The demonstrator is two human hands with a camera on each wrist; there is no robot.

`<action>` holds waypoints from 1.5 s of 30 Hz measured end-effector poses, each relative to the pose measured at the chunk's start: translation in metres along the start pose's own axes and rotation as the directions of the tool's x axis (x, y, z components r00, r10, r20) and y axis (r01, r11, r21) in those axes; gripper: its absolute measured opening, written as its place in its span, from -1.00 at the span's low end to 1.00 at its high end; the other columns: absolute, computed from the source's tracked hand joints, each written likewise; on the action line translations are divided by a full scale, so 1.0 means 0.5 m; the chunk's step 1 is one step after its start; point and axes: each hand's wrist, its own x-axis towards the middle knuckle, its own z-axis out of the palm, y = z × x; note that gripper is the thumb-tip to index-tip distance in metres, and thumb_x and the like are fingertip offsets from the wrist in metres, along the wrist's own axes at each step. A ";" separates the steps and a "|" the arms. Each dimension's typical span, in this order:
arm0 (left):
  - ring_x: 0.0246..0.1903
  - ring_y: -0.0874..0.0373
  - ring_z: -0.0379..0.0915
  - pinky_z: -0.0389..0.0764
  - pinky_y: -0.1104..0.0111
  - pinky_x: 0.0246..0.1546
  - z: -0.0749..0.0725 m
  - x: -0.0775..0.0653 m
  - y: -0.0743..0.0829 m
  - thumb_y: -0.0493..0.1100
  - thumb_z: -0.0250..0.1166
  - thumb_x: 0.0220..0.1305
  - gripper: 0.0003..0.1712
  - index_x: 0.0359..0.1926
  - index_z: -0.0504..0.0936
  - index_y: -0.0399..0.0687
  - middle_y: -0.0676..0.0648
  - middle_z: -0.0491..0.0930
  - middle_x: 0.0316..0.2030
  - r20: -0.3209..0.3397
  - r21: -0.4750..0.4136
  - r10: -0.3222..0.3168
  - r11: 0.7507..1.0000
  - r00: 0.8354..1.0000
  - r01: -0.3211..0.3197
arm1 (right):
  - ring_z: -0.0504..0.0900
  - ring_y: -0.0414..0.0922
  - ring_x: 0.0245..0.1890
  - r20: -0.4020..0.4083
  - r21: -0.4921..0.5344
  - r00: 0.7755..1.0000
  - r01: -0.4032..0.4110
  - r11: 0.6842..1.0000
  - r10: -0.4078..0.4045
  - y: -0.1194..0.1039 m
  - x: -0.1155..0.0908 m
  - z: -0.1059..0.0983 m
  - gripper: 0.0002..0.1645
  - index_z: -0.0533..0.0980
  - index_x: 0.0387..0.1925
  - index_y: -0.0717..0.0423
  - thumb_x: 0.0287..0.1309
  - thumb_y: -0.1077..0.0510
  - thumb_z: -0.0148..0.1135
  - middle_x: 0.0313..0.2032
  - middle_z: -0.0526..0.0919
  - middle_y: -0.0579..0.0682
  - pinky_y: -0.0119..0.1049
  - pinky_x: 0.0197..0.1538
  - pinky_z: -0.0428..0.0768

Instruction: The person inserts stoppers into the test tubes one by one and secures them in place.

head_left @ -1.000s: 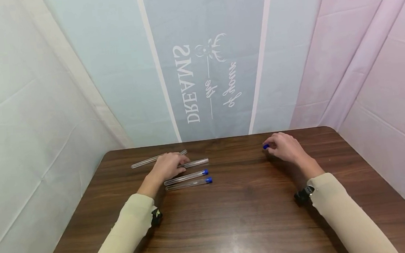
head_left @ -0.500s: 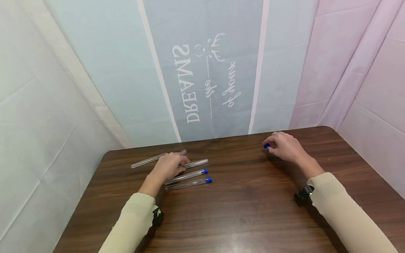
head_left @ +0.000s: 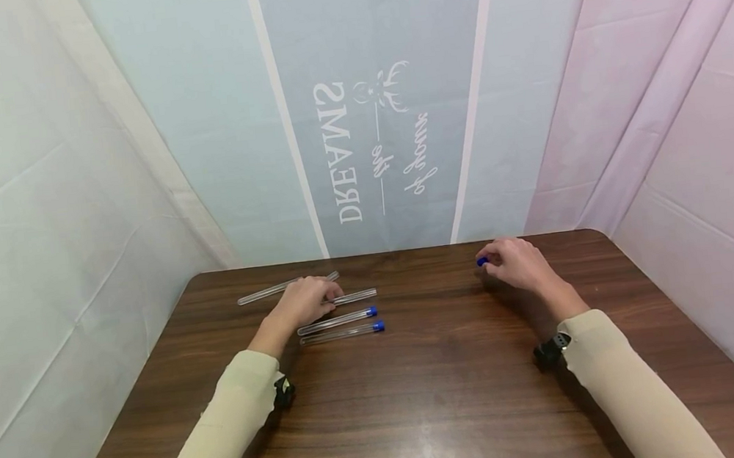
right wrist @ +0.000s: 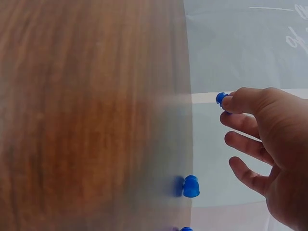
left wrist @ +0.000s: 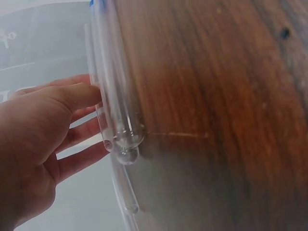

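My left hand (head_left: 307,299) grips a clear test tube (head_left: 356,297) with no cap on its right end, thumb in front and fingers behind. Nearer to me, beside that hand, lie two clear tubes with blue caps, a capped tube (head_left: 336,322) and a front capped tube (head_left: 342,333). Behind the hand lies another uncapped tube (head_left: 267,292), partly covered by it. Over at the right, my right hand (head_left: 518,264) pinches a small blue cap (head_left: 482,262) between thumb and index finger. The other fingers (right wrist: 248,147) are loosely bent in the right wrist view.
Two more blue items show in the right wrist view: a loose cap (right wrist: 191,186) on the table, and a blue cap (right wrist: 186,229) cut off by the frame. The brown wooden table (head_left: 423,400) ends at a printed cloth (head_left: 368,37) behind; pale cloth walls stand on both sides.
The blue cap in my right hand has shifted very slightly toward the back of the table. My left hand and the tubes look the same.
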 end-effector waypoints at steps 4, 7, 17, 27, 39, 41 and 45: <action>-0.09 0.06 0.81 0.82 0.10 -0.07 -0.040 -0.017 0.031 -0.17 0.52 0.50 -0.71 0.18 0.85 0.09 0.04 0.86 -0.08 0.019 0.014 -0.043 0.999 0.999 0.043 | 0.79 0.08 -0.16 -0.007 0.003 1.000 0.003 1.000 -0.003 -0.004 0.002 -0.006 -0.76 0.83 0.02 0.15 0.38 0.24 0.44 -0.15 0.86 0.14 0.18 -0.04 0.73; -0.06 0.05 0.80 0.81 0.09 -0.04 -0.049 -0.023 0.033 -0.17 0.49 0.52 -0.67 0.24 0.84 0.11 0.03 0.83 -0.04 0.024 0.027 -0.067 0.997 0.997 0.067 | 0.81 0.12 -0.11 -0.004 0.012 1.000 -0.003 1.000 0.003 -0.006 0.003 -0.010 -0.75 0.82 0.05 0.17 0.40 0.24 0.43 -0.10 0.87 0.17 0.21 -0.01 0.74; -0.20 0.09 0.74 0.74 0.13 -0.22 -0.079 -0.033 0.026 -0.17 0.53 0.44 -0.65 0.20 0.86 0.14 0.04 0.78 -0.12 -0.023 0.039 -0.050 0.998 0.998 0.051 | 0.85 0.18 -0.06 -0.022 0.034 1.000 -0.006 0.999 0.006 -0.016 0.005 -0.039 -0.75 0.81 0.07 0.21 0.43 0.27 0.42 -0.06 0.88 0.21 0.24 0.03 0.75; -0.29 0.12 0.65 0.66 0.18 -0.31 -0.111 -0.038 0.019 -0.16 0.50 0.45 -0.64 0.22 0.85 0.13 -0.01 0.78 -0.12 -0.070 0.046 -0.081 0.995 0.994 0.085 | 0.82 0.22 -0.03 -0.021 0.050 1.000 -0.009 0.999 0.010 -0.025 0.011 -0.083 -0.70 0.78 0.14 0.24 0.47 0.27 0.39 -0.01 0.86 0.26 0.27 0.06 0.74; -0.37 0.16 0.59 0.57 0.23 -0.40 -0.118 -0.050 0.031 -0.16 0.50 0.38 -0.66 0.15 0.86 0.11 -0.01 0.77 -0.16 -0.102 0.046 -0.054 0.997 0.993 0.059 | 0.82 0.14 -0.10 -0.042 0.085 0.999 0.009 0.996 -0.005 -0.037 0.009 -0.085 -0.70 0.77 0.14 0.27 0.46 0.29 0.38 -0.07 0.84 0.24 0.20 0.04 0.75; -0.38 0.17 0.59 0.55 0.25 -0.43 -0.121 -0.053 0.034 -0.17 0.50 0.37 -0.66 0.14 0.86 0.11 -0.02 0.77 -0.16 -0.110 0.050 -0.048 0.997 0.993 0.053 | 0.82 0.12 -0.12 -0.043 0.094 0.999 0.009 0.995 -0.004 -0.042 0.007 -0.086 -0.71 0.77 0.14 0.27 0.46 0.29 0.39 -0.08 0.83 0.23 0.18 0.03 0.76; -0.41 0.18 0.56 0.51 0.28 -0.47 -0.128 -0.061 0.039 -0.17 0.49 0.37 -0.68 0.12 0.86 0.11 -0.03 0.77 -0.17 -0.116 0.052 -0.043 0.997 0.992 0.050 | 0.81 0.09 -0.15 -0.045 0.108 0.999 0.014 0.994 -0.009 -0.052 0.002 -0.089 -0.71 0.77 0.14 0.27 0.46 0.30 0.40 -0.09 0.83 0.22 0.16 0.00 0.76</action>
